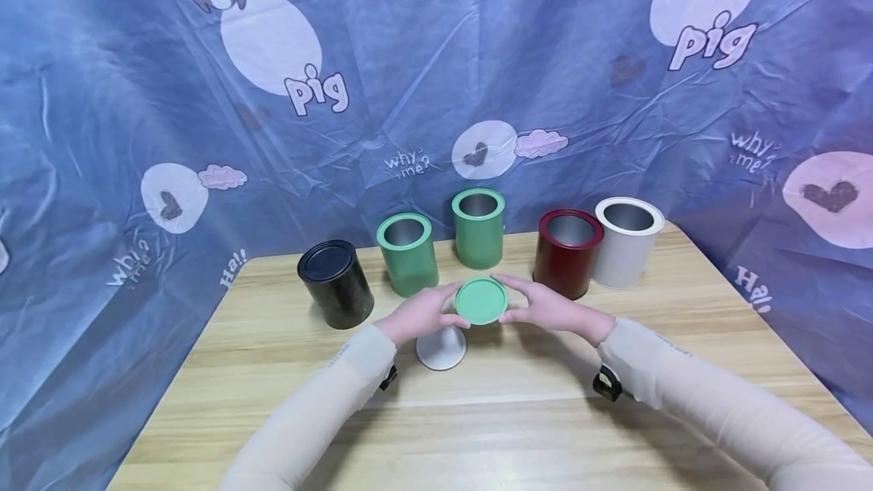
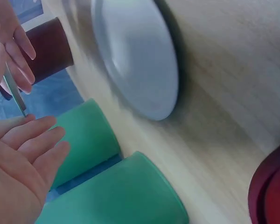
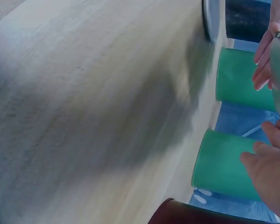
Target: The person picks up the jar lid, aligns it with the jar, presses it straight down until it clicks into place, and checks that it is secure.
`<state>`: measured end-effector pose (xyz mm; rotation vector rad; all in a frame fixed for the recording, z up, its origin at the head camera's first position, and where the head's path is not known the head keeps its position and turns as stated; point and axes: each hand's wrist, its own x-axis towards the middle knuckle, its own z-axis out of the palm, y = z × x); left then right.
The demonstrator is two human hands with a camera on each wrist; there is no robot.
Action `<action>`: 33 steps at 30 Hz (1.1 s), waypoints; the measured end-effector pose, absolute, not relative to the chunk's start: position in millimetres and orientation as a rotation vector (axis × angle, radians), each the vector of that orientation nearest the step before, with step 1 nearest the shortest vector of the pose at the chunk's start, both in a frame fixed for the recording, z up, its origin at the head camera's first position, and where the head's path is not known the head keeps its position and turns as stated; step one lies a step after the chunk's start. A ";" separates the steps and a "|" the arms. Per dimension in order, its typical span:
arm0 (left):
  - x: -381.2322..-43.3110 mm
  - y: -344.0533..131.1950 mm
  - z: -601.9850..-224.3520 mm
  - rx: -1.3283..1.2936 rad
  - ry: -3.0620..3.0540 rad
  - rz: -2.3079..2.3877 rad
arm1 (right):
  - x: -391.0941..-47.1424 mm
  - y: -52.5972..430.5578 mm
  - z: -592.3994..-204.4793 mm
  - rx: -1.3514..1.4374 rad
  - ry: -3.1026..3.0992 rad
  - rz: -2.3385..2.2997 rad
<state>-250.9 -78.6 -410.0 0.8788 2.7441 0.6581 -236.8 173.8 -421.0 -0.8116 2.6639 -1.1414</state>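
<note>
A round green lid (image 1: 481,301) is held up above the table between both hands. My left hand (image 1: 426,312) pinches its left edge between thumb and fingers. On the opposite edge, my right hand (image 1: 541,304) grips it the same way. A white lid (image 1: 441,351) lies flat on the table, partly covered by the left hand in the head view. Behind the hands stand two green cans (image 1: 412,267), (image 1: 480,241) without lids. The left wrist view shows the green lid edge-on, and a dark red lid (image 2: 277,191) at its lower right.
An open dark red can (image 1: 566,260) and an open white can (image 1: 622,248) stand at the back right. At the left is a black can (image 1: 339,290) with its lid on. A blue printed cloth (image 1: 382,59) hangs behind the wooden table (image 1: 477,438).
</note>
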 end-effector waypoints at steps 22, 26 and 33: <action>-247.7 -104.1 -364.7 0.938 2.908 0.664 | -246.2 155.0 -383.8 -0.869 2.647 -1.209; -249.2 -108.5 -355.3 0.932 2.907 0.680 | -249.5 151.9 -373.6 -0.874 2.640 -1.219; -255.6 -117.2 -337.9 0.944 2.880 0.759 | -259.1 143.4 -357.9 -0.880 2.629 -1.255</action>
